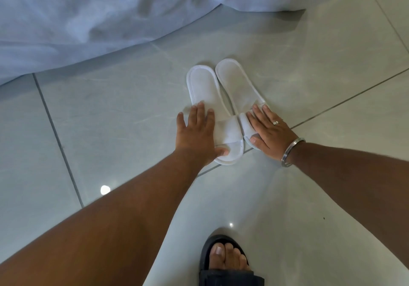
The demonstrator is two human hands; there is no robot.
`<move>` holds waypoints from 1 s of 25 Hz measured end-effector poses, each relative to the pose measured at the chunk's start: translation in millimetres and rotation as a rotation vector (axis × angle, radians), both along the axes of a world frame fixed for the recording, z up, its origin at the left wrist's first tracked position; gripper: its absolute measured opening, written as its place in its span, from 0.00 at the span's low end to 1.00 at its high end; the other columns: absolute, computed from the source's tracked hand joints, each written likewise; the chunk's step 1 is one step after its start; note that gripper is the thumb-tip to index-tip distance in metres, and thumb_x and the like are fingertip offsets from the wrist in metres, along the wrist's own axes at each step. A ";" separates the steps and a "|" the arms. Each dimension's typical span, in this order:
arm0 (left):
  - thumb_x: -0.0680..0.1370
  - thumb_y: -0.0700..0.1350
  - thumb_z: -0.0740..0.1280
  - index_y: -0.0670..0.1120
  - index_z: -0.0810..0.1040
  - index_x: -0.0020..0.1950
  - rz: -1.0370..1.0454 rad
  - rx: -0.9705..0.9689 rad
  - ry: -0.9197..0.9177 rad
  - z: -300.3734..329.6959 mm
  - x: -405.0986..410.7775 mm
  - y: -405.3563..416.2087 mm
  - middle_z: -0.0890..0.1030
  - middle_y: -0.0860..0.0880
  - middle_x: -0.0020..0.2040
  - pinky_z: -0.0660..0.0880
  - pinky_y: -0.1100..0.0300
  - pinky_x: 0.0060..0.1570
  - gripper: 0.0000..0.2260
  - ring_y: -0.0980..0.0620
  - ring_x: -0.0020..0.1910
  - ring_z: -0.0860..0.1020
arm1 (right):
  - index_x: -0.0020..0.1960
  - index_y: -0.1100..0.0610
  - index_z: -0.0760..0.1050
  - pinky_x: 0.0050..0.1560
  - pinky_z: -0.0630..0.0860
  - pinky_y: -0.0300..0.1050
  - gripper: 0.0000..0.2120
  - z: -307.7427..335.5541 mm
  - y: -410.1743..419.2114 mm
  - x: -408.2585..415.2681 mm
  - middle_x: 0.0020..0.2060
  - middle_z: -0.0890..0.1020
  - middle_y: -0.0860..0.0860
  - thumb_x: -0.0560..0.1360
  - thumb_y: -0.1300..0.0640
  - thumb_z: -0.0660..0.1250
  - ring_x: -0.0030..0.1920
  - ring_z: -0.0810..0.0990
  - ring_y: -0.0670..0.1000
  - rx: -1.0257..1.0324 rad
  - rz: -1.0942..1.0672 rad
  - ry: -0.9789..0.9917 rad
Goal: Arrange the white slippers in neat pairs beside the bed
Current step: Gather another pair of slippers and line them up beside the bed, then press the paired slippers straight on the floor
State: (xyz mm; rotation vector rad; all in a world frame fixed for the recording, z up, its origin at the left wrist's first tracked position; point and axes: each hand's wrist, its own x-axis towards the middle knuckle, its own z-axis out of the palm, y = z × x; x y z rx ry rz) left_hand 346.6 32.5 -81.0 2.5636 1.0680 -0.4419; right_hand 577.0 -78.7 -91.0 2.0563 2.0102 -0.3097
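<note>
While the two slippers [221, 99] lie side by side on the floor [110, 113] near the bedsheet [77, 26], we press our left hand [197, 133] and right hand [269, 128] flat, fingers spread, gripping nothing, to square them.

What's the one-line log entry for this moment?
left hand flat on left slipper | right hand flat on right slipper | pair side by side near bedsheet

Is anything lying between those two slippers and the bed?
Nothing visible does. Only bare floor tile lies between the slippers and the hanging sheet. The left hand and right hand rest flat on them.
</note>
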 end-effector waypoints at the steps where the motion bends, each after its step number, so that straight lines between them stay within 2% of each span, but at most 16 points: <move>1: 0.71 0.75 0.55 0.47 0.37 0.79 0.010 0.004 -0.011 -1.5 -6.7 0.2 0.34 0.42 0.79 0.38 0.37 0.74 0.49 0.43 0.78 0.35 | 0.75 0.55 0.57 0.68 0.62 0.65 0.32 3.7 -1.1 0.1 0.75 0.62 0.59 0.75 0.41 0.52 0.74 0.60 0.63 0.006 -0.025 -0.009; 3: 0.70 0.77 0.51 0.50 0.36 0.79 0.047 0.041 -0.093 -4.5 -37.3 1.5 0.35 0.42 0.79 0.37 0.37 0.74 0.49 0.42 0.78 0.35 | 0.76 0.53 0.54 0.69 0.58 0.66 0.34 17.3 -2.6 -3.2 0.76 0.58 0.59 0.74 0.39 0.53 0.74 0.58 0.62 0.040 -0.092 -0.039; 4: 0.70 0.77 0.49 0.50 0.39 0.80 0.068 0.085 -0.143 -5.7 -62.8 2.7 0.38 0.42 0.80 0.39 0.38 0.75 0.48 0.42 0.78 0.38 | 0.76 0.53 0.53 0.70 0.56 0.66 0.35 26.0 -2.1 -9.1 0.76 0.57 0.59 0.74 0.39 0.54 0.75 0.58 0.62 0.058 -0.087 -0.042; 6: 0.70 0.75 0.49 0.50 0.49 0.81 0.110 0.176 -0.173 -7.3 -136.7 5.5 0.49 0.41 0.81 0.45 0.38 0.75 0.45 0.40 0.79 0.49 | 0.76 0.55 0.53 0.71 0.56 0.65 0.37 40.1 3.0 -38.5 0.75 0.56 0.61 0.73 0.39 0.58 0.74 0.58 0.63 0.064 0.062 -0.002; 8: 0.71 0.74 0.50 0.49 0.56 0.80 0.152 0.224 -0.104 -2.7 -226.2 10.2 0.56 0.41 0.80 0.49 0.38 0.74 0.44 0.40 0.78 0.56 | 0.76 0.56 0.54 0.72 0.55 0.65 0.38 41.3 12.0 -91.2 0.75 0.56 0.62 0.72 0.39 0.59 0.75 0.57 0.63 0.056 0.284 0.072; 11: 0.72 0.73 0.49 0.47 0.59 0.79 0.262 0.238 0.116 25.6 -382.7 6.2 0.58 0.41 0.79 0.49 0.38 0.74 0.43 0.41 0.77 0.56 | 0.76 0.56 0.53 0.72 0.56 0.66 0.39 38.6 36.9 -226.9 0.75 0.55 0.62 0.74 0.37 0.59 0.75 0.54 0.64 0.074 0.507 0.222; 14: 0.72 0.73 0.46 0.48 0.57 0.79 0.390 0.211 0.304 61.0 -522.7 -15.2 0.55 0.43 0.80 0.42 0.43 0.75 0.43 0.44 0.78 0.53 | 0.77 0.55 0.52 0.72 0.52 0.66 0.39 57.1 81.8 -377.2 0.76 0.55 0.61 0.74 0.36 0.58 0.75 0.54 0.64 0.127 0.714 0.306; 16: 0.72 0.74 0.45 0.50 0.53 0.80 0.523 0.193 0.385 72.1 -587.4 -26.7 0.52 0.44 0.81 0.42 0.44 0.75 0.43 0.43 0.79 0.52 | 0.77 0.54 0.51 0.73 0.51 0.64 0.40 74.7 105.5 -458.4 0.77 0.54 0.61 0.73 0.36 0.58 0.76 0.53 0.64 0.125 0.772 0.315; 18: 0.73 0.73 0.44 0.51 0.48 0.81 0.605 0.201 0.393 73.1 -628.1 -33.5 0.48 0.45 0.81 0.46 0.43 0.75 0.41 0.43 0.79 0.50 | 0.77 0.53 0.46 0.74 0.47 0.61 0.41 81.6 121.5 -524.1 0.78 0.48 0.59 0.73 0.36 0.58 0.77 0.48 0.62 0.046 0.835 0.296; 20: 0.77 0.69 0.46 0.52 0.42 0.80 0.656 0.120 0.424 69.2 -656.7 -39.5 0.43 0.47 0.81 0.46 0.45 0.76 0.37 0.45 0.79 0.47 | 0.77 0.52 0.42 0.74 0.44 0.57 0.41 75.3 123.9 -579.6 0.78 0.43 0.57 0.74 0.36 0.58 0.77 0.44 0.59 -0.111 0.869 0.258; 23: 0.81 0.61 0.51 0.53 0.37 0.79 0.643 -0.016 0.455 52.1 -680.4 -44.1 0.39 0.49 0.81 0.44 0.48 0.77 0.33 0.50 0.79 0.43 | 0.77 0.51 0.43 0.75 0.45 0.55 0.41 50.2 119.3 -640.0 0.78 0.42 0.56 0.74 0.35 0.58 0.77 0.44 0.57 -0.266 0.814 0.207; 25: 0.81 0.60 0.53 0.54 0.36 0.79 0.597 -0.055 0.399 41.7 -668.2 -42.8 0.38 0.50 0.81 0.45 0.49 0.76 0.34 0.51 0.79 0.43 | 0.77 0.51 0.43 0.75 0.45 0.54 0.41 36.3 111.1 -641.5 0.78 0.42 0.56 0.74 0.35 0.58 0.77 0.43 0.57 -0.253 0.768 0.176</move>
